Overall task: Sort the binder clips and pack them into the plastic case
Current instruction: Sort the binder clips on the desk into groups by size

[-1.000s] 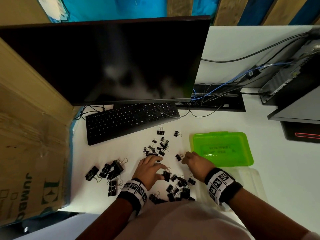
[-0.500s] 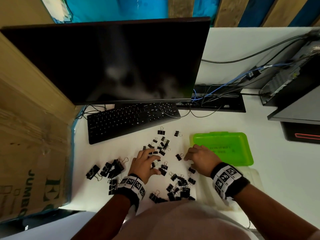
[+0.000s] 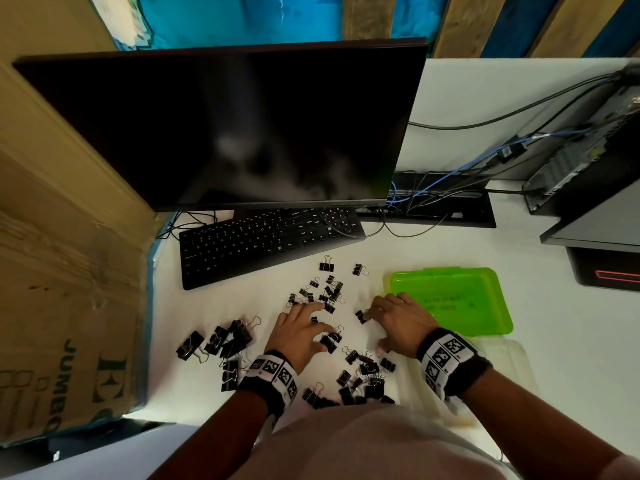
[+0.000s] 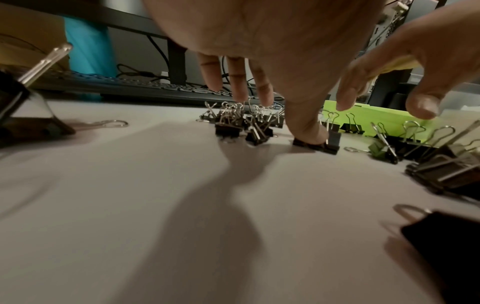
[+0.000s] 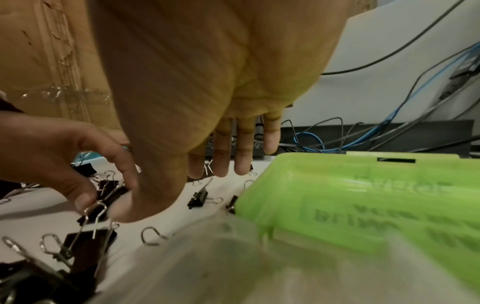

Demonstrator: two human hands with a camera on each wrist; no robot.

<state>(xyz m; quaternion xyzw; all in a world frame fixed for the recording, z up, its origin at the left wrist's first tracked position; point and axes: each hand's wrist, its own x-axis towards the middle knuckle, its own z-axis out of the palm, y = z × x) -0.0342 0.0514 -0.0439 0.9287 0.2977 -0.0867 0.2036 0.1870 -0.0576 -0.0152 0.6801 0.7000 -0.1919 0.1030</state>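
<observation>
Black binder clips lie scattered on the white desk: large ones (image 3: 225, 341) to the left, small ones (image 3: 322, 292) further from me, mid-sized ones (image 3: 360, 375) close to my body. My left hand (image 3: 311, 323) is spread palm down over the small clips. In the left wrist view one straight finger of that hand (image 4: 306, 115) presses on a small clip (image 4: 315, 146). My right hand (image 3: 377, 323) hovers palm down beside the case, fingers extended, holding nothing, its thumb (image 5: 124, 211) by a clip (image 5: 93, 216). The case lies open: green lid (image 3: 450, 299), clear base (image 3: 512, 362).
A black keyboard (image 3: 270, 244) and a dark monitor (image 3: 225, 126) stand behind the clips. A cardboard box (image 3: 69, 306) walls off the left side. Cables (image 3: 450, 188) and a computer tower (image 3: 588, 161) sit at the back right. A dark device (image 3: 606, 268) lies right of the lid.
My left hand has slid a little away from me and spread its fingers over the small clips. My right hand has shifted slightly toward the green lid.
</observation>
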